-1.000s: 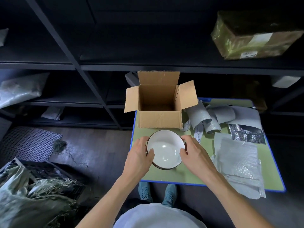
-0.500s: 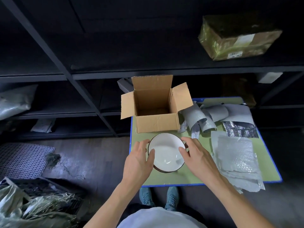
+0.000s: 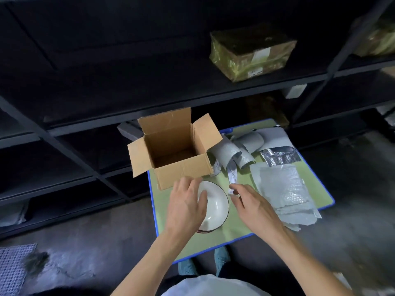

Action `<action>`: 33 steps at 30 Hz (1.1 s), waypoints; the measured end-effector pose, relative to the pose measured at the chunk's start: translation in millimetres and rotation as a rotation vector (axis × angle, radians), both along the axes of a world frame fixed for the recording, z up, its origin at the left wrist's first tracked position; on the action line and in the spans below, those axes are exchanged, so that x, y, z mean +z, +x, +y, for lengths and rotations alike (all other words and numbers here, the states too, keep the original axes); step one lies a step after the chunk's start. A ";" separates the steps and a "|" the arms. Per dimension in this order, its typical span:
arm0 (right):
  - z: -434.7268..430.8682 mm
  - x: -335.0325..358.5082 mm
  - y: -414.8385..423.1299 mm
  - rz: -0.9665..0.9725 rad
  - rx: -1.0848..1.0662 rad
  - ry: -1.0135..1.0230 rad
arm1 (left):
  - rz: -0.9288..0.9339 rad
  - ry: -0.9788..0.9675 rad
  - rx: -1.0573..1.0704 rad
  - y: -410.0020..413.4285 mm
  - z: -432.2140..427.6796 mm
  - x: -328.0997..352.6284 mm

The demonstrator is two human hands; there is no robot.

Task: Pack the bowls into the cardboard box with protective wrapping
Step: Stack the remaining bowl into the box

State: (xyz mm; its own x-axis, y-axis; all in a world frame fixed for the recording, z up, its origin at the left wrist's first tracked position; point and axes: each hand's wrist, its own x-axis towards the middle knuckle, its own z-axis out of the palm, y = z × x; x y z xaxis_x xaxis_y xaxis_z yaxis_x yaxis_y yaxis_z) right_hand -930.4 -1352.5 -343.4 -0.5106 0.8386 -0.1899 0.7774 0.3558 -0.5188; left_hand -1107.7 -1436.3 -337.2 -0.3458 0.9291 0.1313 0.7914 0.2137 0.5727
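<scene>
Left hand (image 3: pixel 186 204) rests slack on the unwrapped bowl (image 3: pixel 215 201), right hand (image 3: pixel 254 210) open; grabbing the centre-right bubble wrap (image 3: pixel 282 189) seems next.

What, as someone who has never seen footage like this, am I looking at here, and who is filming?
No machine: a person wears a camera on the head, so this single picture looks down at their own arms. On the green table stand an open cardboard box that looks empty, a white bowl just in front of it, and grey wrapping sheets to the right. The left hand lies over the bowl's left rim, fingers fairly straight. The right hand reaches a thin wrapping strip; whether it pinches it is unclear.
</scene>
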 end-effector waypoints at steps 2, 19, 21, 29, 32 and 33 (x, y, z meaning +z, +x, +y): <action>0.8 1.8 10.0 -0.008 -0.028 0.011 | 0.004 0.010 -0.054 7.9 12.2 0.9; 84.8 -25.4 145.0 -0.136 -0.273 -0.135 | 0.058 -0.298 -0.302 119.2 149.2 -19.4; 100.7 -30.8 156.9 -0.148 -0.275 -0.158 | 0.090 -0.384 -0.284 129.2 164.3 -29.4; 149.2 -46.0 173.9 -0.120 -0.234 -0.248 | 0.095 -0.552 -0.192 141.4 209.1 -63.9; 159.1 -51.3 173.3 -0.104 -0.215 -0.258 | 0.076 -0.511 -0.146 140.2 211.5 -69.4; 162.2 -52.5 173.0 -0.101 -0.210 -0.255 | 0.044 -0.490 -0.121 139.8 211.5 -69.7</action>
